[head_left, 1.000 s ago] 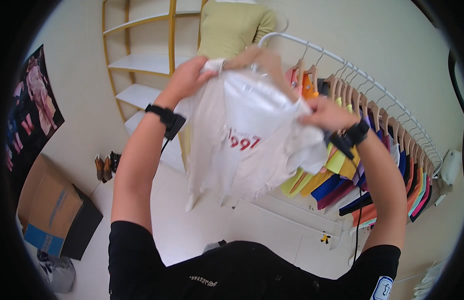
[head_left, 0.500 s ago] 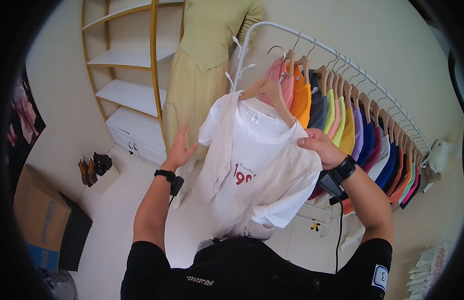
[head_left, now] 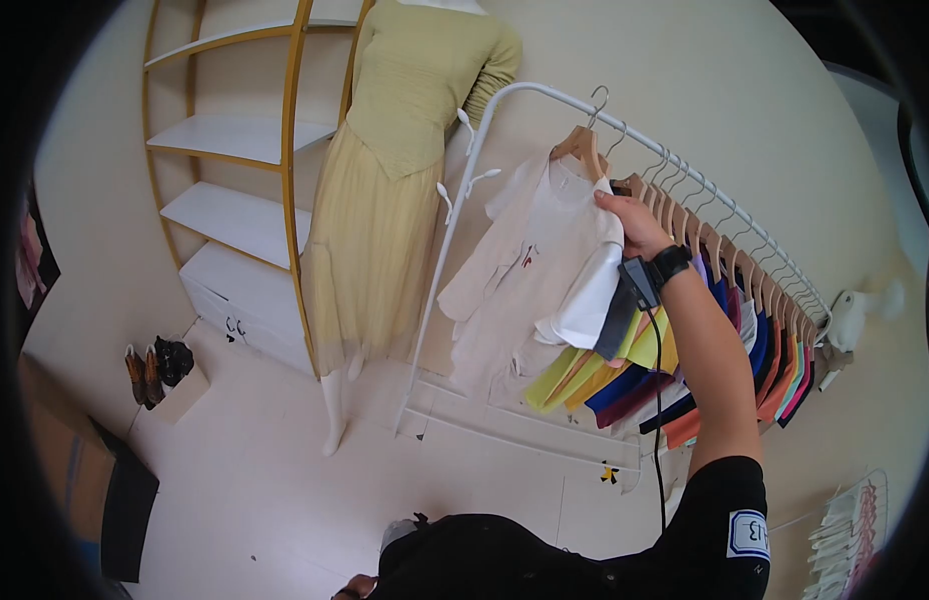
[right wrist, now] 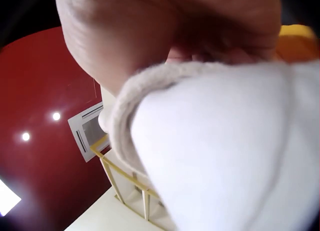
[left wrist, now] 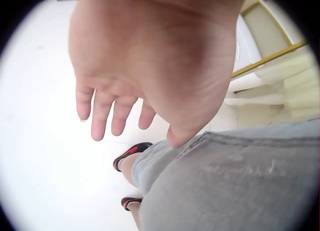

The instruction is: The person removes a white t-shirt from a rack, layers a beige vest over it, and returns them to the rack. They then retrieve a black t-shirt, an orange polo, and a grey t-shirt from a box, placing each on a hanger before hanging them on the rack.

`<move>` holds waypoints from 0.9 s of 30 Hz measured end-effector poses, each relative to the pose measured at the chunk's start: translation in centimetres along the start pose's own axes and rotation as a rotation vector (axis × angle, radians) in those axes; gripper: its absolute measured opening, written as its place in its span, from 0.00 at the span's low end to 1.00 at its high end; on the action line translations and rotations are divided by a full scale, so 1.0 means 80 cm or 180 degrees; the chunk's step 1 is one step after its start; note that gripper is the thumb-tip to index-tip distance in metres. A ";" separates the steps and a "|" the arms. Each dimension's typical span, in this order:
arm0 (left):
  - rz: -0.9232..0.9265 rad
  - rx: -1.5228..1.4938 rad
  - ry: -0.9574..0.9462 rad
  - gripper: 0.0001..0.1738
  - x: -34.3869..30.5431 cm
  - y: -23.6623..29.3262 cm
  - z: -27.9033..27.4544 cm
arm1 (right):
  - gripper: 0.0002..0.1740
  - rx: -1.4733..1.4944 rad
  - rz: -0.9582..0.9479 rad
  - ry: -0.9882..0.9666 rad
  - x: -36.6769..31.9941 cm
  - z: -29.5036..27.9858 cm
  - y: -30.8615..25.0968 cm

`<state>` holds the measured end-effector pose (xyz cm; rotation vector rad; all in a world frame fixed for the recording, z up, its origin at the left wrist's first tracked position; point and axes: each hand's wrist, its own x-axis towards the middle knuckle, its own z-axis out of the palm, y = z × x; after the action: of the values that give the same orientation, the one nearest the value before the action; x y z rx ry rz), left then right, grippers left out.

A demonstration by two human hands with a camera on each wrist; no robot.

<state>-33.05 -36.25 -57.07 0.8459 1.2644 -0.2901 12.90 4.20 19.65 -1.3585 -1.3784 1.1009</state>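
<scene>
White T-shirt (head_left: 545,260) is gripped at its shoulder by the right hand (head_left: 630,222). The fingers are curled over the fabric, as the right wrist view shows close up. The shirt sits on a wooden hanger (head_left: 582,145) whose hook appears to lie over the white rail (head_left: 685,135) at the rack's left end. The garment therefore hangs in front of the row of coloured shirts (head_left: 685,370). The left hand (left wrist: 150,65) is released, palm open and fingers relaxed, low beside a grey trouser leg (left wrist: 235,186), holding nothing.

Judging by how things lie, dressing the hanger and raising it to the rail look done. What seems left is to let go of the shoulder and straighten the cloth, which is bunched and skewed under the grip.

To the right, the coloured shirts are packed tight and touch the white one, so there is little slack. To the left, the rail bends down into its post (head_left: 440,260), which has small pegs (head_left: 463,118). 1 mannequin (head_left: 405,150) in a yellow-green dress stands just beside it. Below, the floor (head_left: 265,480) lies open. The shelf unit (head_left: 235,140) and the shoes (head_left: 155,362) are well apart.
</scene>
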 end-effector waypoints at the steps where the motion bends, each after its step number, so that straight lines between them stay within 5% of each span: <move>1: 0.0878 -0.0106 -0.0029 0.27 -0.010 -0.016 0.014 | 0.19 -0.0200 0.0042 0.0123 0.013 0.002 -0.007; 3: 0.2637 -0.0334 -0.0084 0.27 -0.018 -0.040 0.031 | 0.19 -0.0276 0.0080 0.0329 0.034 0.016 -0.022; 5: 0.2605 -0.0358 0.0310 0.25 -0.012 -0.033 0.034 | 0.19 -0.0361 0.0109 0.0519 0.059 0.019 -0.029; 9: 0.0432 -0.1997 0.1059 0.22 -0.029 0.034 -0.021 | 0.17 -0.0548 0.0152 0.0514 0.094 0.014 -0.003; 11: 0.0746 -0.2226 0.1594 0.18 -0.069 0.081 -0.037 | 0.16 -0.1689 0.0470 0.0465 0.102 0.001 0.015; 15: 0.0968 -0.2295 0.1617 0.19 -0.094 0.120 -0.071 | 0.20 -0.2582 -0.0302 0.0718 0.068 0.007 0.049; 19: 0.0723 -0.2295 0.1576 0.21 -0.093 0.115 -0.073 | 0.21 -0.3067 -0.0656 0.1597 0.009 0.021 0.092; 23: 0.0314 -0.2171 0.1327 0.21 -0.093 0.099 -0.052 | 0.19 -0.2659 -0.0727 0.1893 -0.035 -0.003 0.163; 27: 0.0276 -0.2068 0.1342 0.20 -0.104 0.090 -0.024 | 0.15 -0.1120 -0.0697 0.2126 -0.076 -0.016 0.225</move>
<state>-32.52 -32.16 -46.74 0.4009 1.5782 0.3793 18.09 -1.74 2.27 -1.5828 -1.1961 0.2121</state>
